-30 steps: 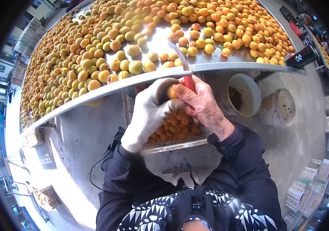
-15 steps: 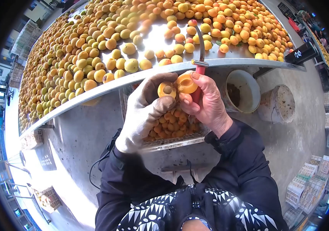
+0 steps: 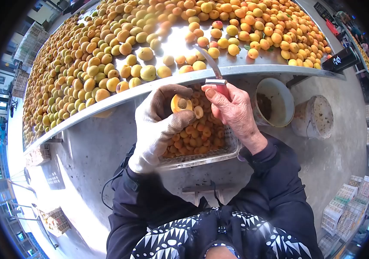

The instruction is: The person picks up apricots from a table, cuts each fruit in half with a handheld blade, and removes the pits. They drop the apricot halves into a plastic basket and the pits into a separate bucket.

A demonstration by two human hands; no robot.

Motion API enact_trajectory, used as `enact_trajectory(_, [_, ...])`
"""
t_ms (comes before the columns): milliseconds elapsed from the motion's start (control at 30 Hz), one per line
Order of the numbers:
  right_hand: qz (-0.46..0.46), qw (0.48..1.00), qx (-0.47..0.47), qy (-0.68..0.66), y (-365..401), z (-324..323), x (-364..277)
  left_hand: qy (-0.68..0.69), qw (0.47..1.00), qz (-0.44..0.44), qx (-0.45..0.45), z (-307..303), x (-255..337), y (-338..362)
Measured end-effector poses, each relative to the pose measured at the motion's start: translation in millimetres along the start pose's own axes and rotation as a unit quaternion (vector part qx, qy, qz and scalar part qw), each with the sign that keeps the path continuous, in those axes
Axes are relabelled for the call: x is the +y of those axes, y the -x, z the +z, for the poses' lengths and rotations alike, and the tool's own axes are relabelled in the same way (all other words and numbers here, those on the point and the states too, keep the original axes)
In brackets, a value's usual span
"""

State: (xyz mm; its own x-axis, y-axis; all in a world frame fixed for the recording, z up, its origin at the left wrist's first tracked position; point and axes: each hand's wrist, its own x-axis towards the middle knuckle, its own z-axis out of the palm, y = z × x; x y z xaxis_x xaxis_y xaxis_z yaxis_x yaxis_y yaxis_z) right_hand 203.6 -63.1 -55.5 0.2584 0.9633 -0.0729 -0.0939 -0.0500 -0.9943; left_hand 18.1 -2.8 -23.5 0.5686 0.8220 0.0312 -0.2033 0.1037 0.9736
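Two-handed pitting: left hand (image 3: 160, 127) is gripping an apricot half (image 3: 175, 106); right hand (image 3: 232, 111) is clasping a knife (image 3: 214, 69); the exposed stone (image 3: 183, 103) needs prising out.

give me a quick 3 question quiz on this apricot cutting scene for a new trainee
1. True or false: the gloved left hand holds an apricot half with its stone in it.
2. The knife in the bare right hand has its blade pointing: A) up over the table of whole apricots; B) down at the floor; C) back at the person's chest.
3. Fill in: the cut halves lie in a ____ below both hands.

Key: 1 true; 2 A; 3 basket.
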Motion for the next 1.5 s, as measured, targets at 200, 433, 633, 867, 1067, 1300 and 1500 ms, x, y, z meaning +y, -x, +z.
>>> enact_trajectory(200, [0.064, 0.987, -0.07, -0.128, 2.9, -0.8, 3.2, -0.049, 0.999, 0.005, 0.005, 3.6, -2.9, 0.2])
enact_trajectory(433, [0.131, 0.928, -0.117, -0.33, 11.1, 13.9, 4.8, -0.131, 0.989, 0.068, 0.027, 5.9, -25.1, -5.0])
enact_trajectory(633, [0.11, 0.941, -0.092, -0.307, 7.7, 4.2, -4.1, -0.045, 0.998, 0.034, -0.015, 15.8, -11.9, -0.2])
enact_trajectory(867, [0.109, 0.948, -0.125, -0.27, 12.5, 6.5, -9.6, -0.114, 0.993, 0.037, -0.022, 11.9, -6.5, 4.1])
enact_trajectory(1067, [0.083, 0.95, -0.154, -0.26, 9.9, 8.8, -4.9, -0.223, 0.965, 0.133, 0.041, 11.8, -2.2, 10.6])
enact_trajectory(1300, [0.1, 0.947, -0.176, -0.249, 11.3, 7.7, -2.2, -0.321, 0.938, 0.117, 0.066, 17.5, -4.7, 17.4])
enact_trajectory(1500, [0.138, 0.939, -0.172, -0.264, 13.2, 11.2, -6.2, -0.336, 0.932, 0.115, 0.074, 22.1, -13.2, 20.7])
